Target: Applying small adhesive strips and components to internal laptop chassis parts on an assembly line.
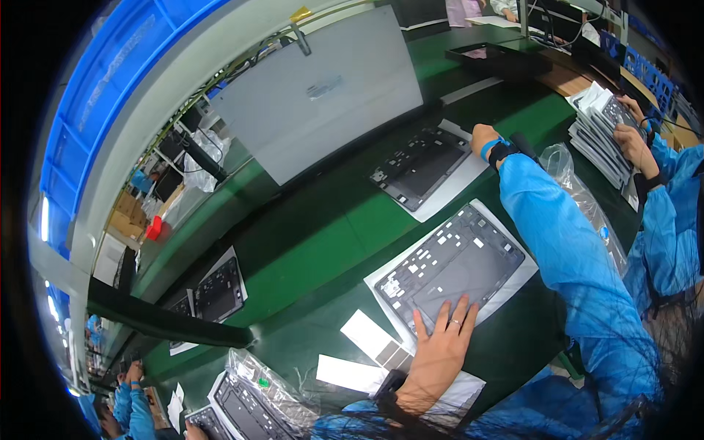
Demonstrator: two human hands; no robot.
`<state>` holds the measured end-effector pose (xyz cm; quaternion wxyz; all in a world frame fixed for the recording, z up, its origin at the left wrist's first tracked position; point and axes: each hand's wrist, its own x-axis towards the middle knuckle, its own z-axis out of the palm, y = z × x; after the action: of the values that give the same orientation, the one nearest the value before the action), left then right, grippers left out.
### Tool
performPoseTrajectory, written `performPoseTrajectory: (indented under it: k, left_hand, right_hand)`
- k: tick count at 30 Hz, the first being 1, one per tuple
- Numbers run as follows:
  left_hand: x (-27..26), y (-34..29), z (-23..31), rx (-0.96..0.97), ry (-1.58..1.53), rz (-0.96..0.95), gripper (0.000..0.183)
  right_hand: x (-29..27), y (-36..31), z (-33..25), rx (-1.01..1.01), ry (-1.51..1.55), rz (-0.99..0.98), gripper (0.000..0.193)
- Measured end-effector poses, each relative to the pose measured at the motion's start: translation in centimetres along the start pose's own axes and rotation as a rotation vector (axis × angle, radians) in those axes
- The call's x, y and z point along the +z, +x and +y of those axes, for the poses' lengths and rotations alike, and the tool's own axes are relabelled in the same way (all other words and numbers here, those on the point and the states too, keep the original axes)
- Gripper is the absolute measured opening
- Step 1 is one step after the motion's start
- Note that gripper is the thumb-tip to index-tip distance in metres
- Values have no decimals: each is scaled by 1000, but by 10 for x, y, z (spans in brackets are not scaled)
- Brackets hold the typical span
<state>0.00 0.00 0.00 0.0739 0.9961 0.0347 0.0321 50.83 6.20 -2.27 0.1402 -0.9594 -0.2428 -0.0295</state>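
A dark grey flat panel point(460, 260), like a tablet or laptop cover, lies on a white sheet point(526, 273) in front of me. Small white patches dot its upper part. My left hand point(440, 348) rests on its near edge, fingers spread, a ring on one finger. My right hand point(484, 139) is reached far forward, fingers curled, at the right corner of a second dark panel point(419, 165) on its own white sheet point(469, 165). Whatever its fingers grip is hidden. White and grey cards point(370, 337) lie beside my left hand.
At right, a co-worker's hands point(634, 147) hold a stack of sheeted panels point(598, 136). Clear plastic wrap point(576, 183) lies beside my right arm. A grey board point(330, 92) stands behind the green belt point(323, 227). More panels point(218, 290) lie left, beyond a dark bar point(161, 312).
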Motion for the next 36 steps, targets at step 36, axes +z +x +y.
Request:
performPoseTrajectory:
  k: [36]
  left_hand:
    - [-8, -5, -18, 92, 10, -34, 64]
  right_hand:
    - [-49, -118, -43, -1060, 152, -274, 48]
